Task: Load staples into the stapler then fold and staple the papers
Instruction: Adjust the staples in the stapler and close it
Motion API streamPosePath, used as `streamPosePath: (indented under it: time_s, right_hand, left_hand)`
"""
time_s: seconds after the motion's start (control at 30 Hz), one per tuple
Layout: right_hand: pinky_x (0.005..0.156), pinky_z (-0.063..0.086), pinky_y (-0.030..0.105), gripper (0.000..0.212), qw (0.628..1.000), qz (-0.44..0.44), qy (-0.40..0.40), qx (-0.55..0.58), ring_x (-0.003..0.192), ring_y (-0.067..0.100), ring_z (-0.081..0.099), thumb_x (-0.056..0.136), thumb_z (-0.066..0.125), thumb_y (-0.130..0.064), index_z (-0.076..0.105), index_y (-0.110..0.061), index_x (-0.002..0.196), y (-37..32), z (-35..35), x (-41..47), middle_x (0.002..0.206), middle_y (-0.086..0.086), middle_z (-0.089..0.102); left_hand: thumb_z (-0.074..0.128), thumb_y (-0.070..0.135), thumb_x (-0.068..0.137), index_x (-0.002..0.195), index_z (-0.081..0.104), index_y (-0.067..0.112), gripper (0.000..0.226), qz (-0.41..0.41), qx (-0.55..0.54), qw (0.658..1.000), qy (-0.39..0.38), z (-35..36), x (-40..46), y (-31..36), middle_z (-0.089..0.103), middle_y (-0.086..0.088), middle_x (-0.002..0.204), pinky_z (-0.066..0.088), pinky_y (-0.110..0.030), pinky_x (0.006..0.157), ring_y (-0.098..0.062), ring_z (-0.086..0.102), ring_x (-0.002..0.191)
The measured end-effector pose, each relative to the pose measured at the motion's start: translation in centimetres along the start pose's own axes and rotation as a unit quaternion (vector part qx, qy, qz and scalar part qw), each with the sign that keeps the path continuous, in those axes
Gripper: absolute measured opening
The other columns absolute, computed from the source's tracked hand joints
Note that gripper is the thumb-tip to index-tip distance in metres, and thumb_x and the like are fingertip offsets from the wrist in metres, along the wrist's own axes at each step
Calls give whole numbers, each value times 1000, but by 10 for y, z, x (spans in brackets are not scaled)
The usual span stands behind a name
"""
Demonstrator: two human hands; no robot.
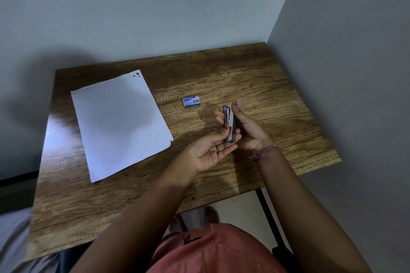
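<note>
A small metal stapler [229,123] with purple trim stands on end above the wooden table [255,82], its open channel facing me. My right hand [249,128] grips it from the right side. My left hand [210,148] lies palm up under its lower end, thumb and fingertips touching the metal. A small blue staple box [192,101] sits shut on the table just beyond the hands. White papers [119,124] lie flat on the left part of the table, with torn corners.
Grey walls close the table in at the back and on the right. The table's front edge runs near my body, with a black metal leg [266,210] below at the right. A pink band circles my right wrist.
</note>
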State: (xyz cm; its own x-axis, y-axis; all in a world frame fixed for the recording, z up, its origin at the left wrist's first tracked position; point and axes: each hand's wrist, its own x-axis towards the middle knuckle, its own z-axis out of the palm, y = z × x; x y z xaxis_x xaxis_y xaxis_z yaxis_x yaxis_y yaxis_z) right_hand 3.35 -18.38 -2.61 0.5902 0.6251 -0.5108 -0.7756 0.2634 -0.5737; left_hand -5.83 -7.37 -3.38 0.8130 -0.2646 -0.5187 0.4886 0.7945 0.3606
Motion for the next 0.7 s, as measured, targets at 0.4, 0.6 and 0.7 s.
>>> streamPosePath:
  time_s: [0.4,0.6,0.7]
  right_hand:
    - [51,57,20,19,999,20,31,-9,61,6,70,95,53,-27,63,-11,91,-4,10,4,75,0,74]
    - [61,59,25,30,996,-47,39,-67,81,9,71,84,63,-31,65,-7,102,3,12,4,93,4,75]
    - [79,59,34,46,995,-64,-5,-77,94,18,70,80,66,-26,61,2,116,6,8,0,110,12,70]
  left_hand:
    - [52,6,93,100,63,2,14,9,-1,1000,-8,1,2,3,75,-11,93,60,-30,73,-16,73,84]
    - [48,5,95,97,63,1,16,19,-3,1000,7,1,2,9,75,-10,88,59,-30,76,-16,73,81]
    - [47,6,96,96,64,1,18,33,-18,999,11,1,0,14,75,-10,88,59,-30,76,-16,73,80]
